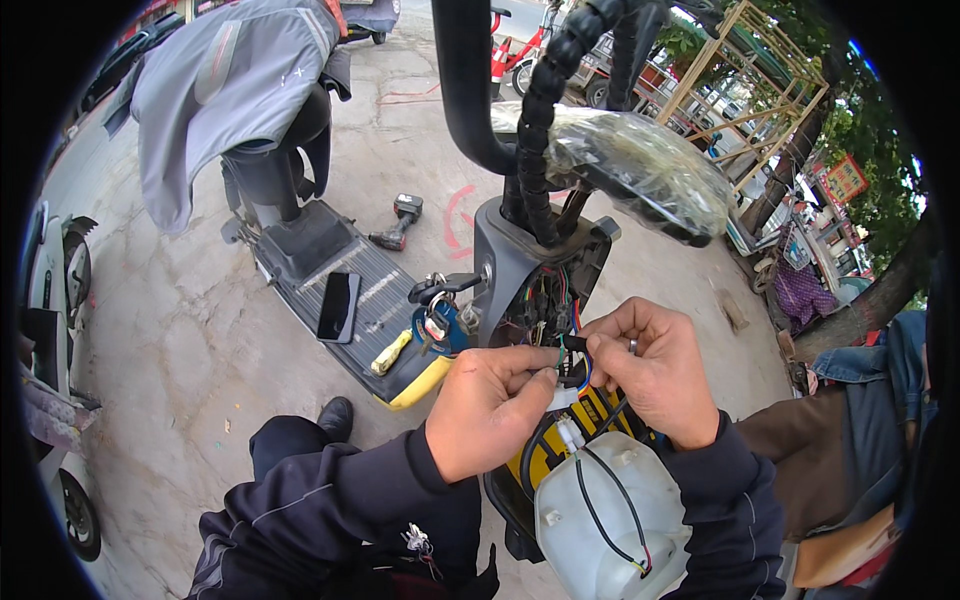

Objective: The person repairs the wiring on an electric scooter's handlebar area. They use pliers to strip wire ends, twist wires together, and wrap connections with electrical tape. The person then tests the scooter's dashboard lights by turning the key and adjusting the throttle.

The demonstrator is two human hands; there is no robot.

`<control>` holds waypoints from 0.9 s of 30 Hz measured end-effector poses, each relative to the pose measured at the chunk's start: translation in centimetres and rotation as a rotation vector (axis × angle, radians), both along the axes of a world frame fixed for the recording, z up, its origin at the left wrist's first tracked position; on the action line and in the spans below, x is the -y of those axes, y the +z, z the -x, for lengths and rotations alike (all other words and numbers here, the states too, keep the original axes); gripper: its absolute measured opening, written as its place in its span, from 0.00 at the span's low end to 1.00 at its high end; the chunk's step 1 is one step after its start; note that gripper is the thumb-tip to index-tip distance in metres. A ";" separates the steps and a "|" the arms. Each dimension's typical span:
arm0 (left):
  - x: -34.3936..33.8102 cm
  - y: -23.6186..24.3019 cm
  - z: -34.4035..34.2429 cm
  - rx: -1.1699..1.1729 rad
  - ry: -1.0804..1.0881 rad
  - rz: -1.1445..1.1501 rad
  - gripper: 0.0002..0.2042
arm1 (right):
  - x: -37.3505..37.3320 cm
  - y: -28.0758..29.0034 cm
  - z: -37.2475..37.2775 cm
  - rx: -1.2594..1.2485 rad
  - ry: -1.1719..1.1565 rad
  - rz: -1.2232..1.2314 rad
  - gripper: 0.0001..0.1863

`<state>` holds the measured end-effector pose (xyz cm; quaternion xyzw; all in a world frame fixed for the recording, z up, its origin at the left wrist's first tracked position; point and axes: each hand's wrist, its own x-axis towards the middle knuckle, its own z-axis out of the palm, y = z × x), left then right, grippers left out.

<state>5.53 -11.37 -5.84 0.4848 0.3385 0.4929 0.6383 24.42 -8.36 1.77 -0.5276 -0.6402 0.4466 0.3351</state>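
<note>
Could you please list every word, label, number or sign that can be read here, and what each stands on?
Nothing is clear enough to quote.
Red sign at right: writing too small and blurred.
Yellow panel, lower middle: dark marks, partly covered, unreadable.

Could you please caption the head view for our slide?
Left hand and right hand pinch wires beside a scooter's open front column, near a translucent white housing.

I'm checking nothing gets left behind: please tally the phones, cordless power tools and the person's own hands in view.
Phone: 1
Cordless power tool: 1
Hands: 2, left hand and right hand
Total: 4
</note>
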 end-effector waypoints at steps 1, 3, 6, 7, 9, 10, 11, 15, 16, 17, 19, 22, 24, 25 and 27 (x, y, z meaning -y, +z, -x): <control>0.0 -0.1 0.1 -0.023 -0.006 0.006 0.13 | -0.1 0.0 0.1 -0.017 -0.004 0.008 0.05; -0.1 -0.3 0.2 -0.083 -0.014 0.016 0.13 | -0.3 0.0 0.2 -0.027 -0.002 0.026 0.05; -0.1 -0.5 0.3 -0.088 -0.010 -0.023 0.13 | -0.2 0.2 0.2 -0.033 -0.017 0.078 0.04; -0.1 -0.6 0.4 -0.061 -0.011 -0.050 0.13 | -0.1 0.3 0.2 -0.034 -0.023 0.099 0.03; -0.1 -0.8 0.5 -0.061 -0.018 -0.084 0.13 | 0.0 0.3 0.3 -0.035 -0.014 0.091 0.04; -0.1 -0.9 0.5 -0.060 -0.020 -0.085 0.13 | 0.1 0.2 0.3 -0.037 -0.009 0.086 0.04; -0.2 -1.1 0.4 -0.059 -0.022 -0.086 0.13 | 0.1 0.2 0.3 -0.031 -0.004 0.077 0.04; -0.3 -1.5 0.1 0.009 -0.025 -0.068 0.13 | 0.3 0.0 0.4 -0.021 0.007 0.056 0.05; -0.2 -1.6 0.1 0.020 -0.003 -0.116 0.13 | 0.4 0.0 0.4 -0.018 0.000 0.053 0.05; -0.2 -1.6 0.1 0.012 0.006 -0.130 0.13 | 0.4 0.0 0.4 -0.033 0.014 0.053 0.06; -0.2 -1.5 0.2 -0.029 0.006 -0.153 0.13 | 0.6 0.1 0.5 -0.038 0.028 0.059 0.06; -0.2 -1.3 0.4 -0.118 -0.007 -0.183 0.13 | 0.8 0.2 0.6 -0.107 0.018 0.057 0.11; -0.1 -1.1 0.3 -0.164 0.006 -0.221 0.13 | 1.0 -0.3 1.0 -0.050 0.029 -0.032 0.13; 0.0 -1.0 0.3 -0.178 0.025 -0.245 0.13 | 1.1 -0.5 1.2 -0.007 0.006 -0.061 0.15; 0.3 -0.9 0.3 -0.209 0.059 -0.296 0.14 | 1.0 -1.0 1.6 0.014 -0.017 -0.067 0.17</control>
